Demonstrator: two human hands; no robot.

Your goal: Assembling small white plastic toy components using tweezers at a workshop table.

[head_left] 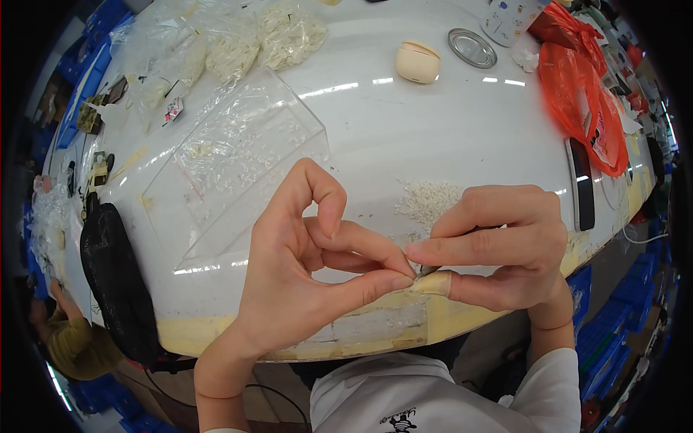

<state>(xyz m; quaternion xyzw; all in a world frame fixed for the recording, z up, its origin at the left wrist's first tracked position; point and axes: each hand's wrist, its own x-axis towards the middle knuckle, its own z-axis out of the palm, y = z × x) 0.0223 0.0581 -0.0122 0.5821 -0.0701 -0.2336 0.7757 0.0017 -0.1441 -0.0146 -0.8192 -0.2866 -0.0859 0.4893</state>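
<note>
Close to the table's near edge, my two hands meet at the fingertips. My left hand (289,267) pinches with thumb and index finger, its other fingers curled loosely above. My right hand (505,242) is closed too, its index finger and thumb pressed toward the left fingertips. A yellowish cover (433,283) wraps the right thumb's tip. A sliver of something dark shows between the right fingers, but what either hand holds is too small and hidden to name. Just beyond the right fingers lies a pile of tiny white pieces (426,200).
A clear plastic tray (289,141) with scattered white bits lies left of centre, bags of pale pieces (289,36) behind it. Farther off are a cream case (418,63) and a round metal lid (472,47). A phone (580,184) and red plastic bag (577,94) lie right, a black pouch (115,274) left.
</note>
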